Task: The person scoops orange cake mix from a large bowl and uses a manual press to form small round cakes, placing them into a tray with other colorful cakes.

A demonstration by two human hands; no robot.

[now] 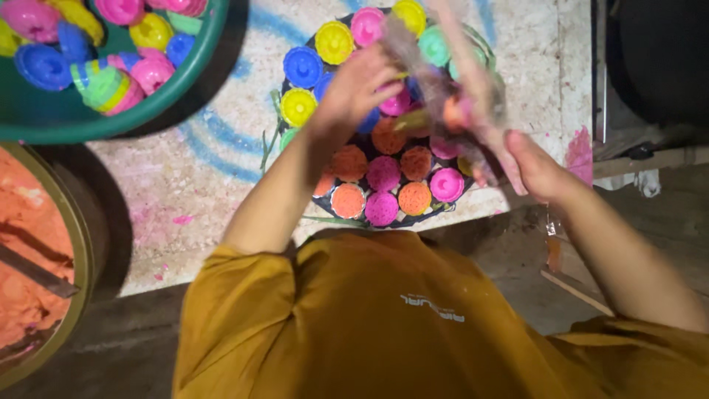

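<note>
A dark round tray [319, 198] lies on a speckled mat and carries several moulded orange and pink powder cakes [383, 174]. Yellow, blue, pink and green plastic moulds [334, 41] are on it too. My left hand [356, 87] hovers over the tray's middle with its fingers curled around a small pink mould [396, 102]. My right hand [533, 164] is over the tray's right edge and smeared by motion blur. An orange-pink piece [456, 113] shows near its fingers. Whether the right hand grips it is unclear.
A green basin [88, 122] at the top left holds several coloured moulds. A round tub of orange powder [29, 244] stands at the left edge. The mat [185, 170] has pink stains. A dark floor and wooden strips lie to the right.
</note>
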